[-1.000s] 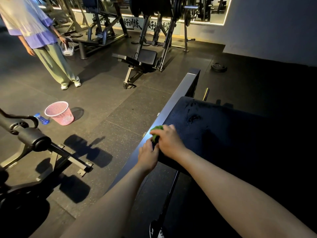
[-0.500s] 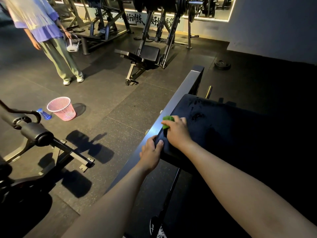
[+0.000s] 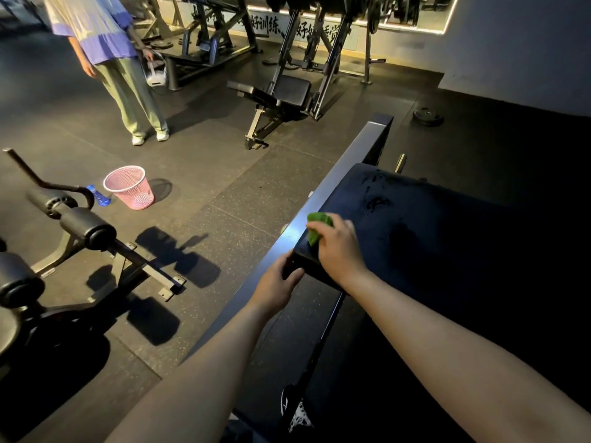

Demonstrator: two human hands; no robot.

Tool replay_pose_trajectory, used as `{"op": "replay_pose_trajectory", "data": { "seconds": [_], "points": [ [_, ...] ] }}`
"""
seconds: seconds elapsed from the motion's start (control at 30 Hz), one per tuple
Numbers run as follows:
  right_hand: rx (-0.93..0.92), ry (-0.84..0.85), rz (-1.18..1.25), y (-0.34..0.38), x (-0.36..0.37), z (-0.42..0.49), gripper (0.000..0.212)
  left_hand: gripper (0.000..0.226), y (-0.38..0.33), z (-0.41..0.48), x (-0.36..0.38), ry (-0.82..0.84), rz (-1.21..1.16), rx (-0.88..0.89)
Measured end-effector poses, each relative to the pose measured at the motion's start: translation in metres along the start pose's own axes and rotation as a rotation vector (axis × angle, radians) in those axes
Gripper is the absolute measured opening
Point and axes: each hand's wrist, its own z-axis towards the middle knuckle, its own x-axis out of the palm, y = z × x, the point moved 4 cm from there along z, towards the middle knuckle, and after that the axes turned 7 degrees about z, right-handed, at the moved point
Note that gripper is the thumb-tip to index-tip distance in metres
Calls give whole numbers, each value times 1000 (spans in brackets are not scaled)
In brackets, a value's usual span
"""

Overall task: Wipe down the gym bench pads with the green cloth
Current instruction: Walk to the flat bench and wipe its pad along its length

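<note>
green cloth [image 3: 316,227] bunched under right hand [image 3: 340,247], fingers curled over it, pressed on left edge of bench pad [image 3: 431,235] by near corner. left hand [image 3: 278,282] wrapped round that corner, bracing.

cloth looks light, floppy: keep wadded in palm. pad probably firm vinyl, slick if wet.

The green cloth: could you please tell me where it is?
In the head view, the cloth sits under the right hand at the left edge of the pad, beside the rail.
</note>
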Motion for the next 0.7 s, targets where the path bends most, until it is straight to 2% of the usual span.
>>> {"op": "replay_pose_trajectory", "data": {
  "seconds": [0.07,0.1,0.17,0.23,0.3,0.4,0.5,0.63,0.7],
  "points": [
    [29,36,22,10,13,18,37,39,0,2,0,-14,-8,1],
    [-17,94,-6,19,24,19,32,35,-1,0,0,-23,-41,-6],
    [-135,177,-104,30,43,8,23,28,-2,-2,2,-11,-235,-97],
    [-234,165,-177,30,45,-9,20,30,1,-3,6,-6,-474,-180],
    [-286,142,-183,21,33,-25,19,30,7,0,10,15,-605,-195],
    [-354,78,-229,-2,7,-55,14,29,-7,-5,12,45,-672,-213],
    [-316,30,-245,-16,-11,-79,26,34,-11,-8,12,28,-639,-197],
    [-302,28,-187,-3,-2,-68,35,39,-7,-8,14,33,-690,-202],
    [-330,56,-225,7,14,-50,28,38,-6,-9,13,24,-721,-236]
  ]
}}
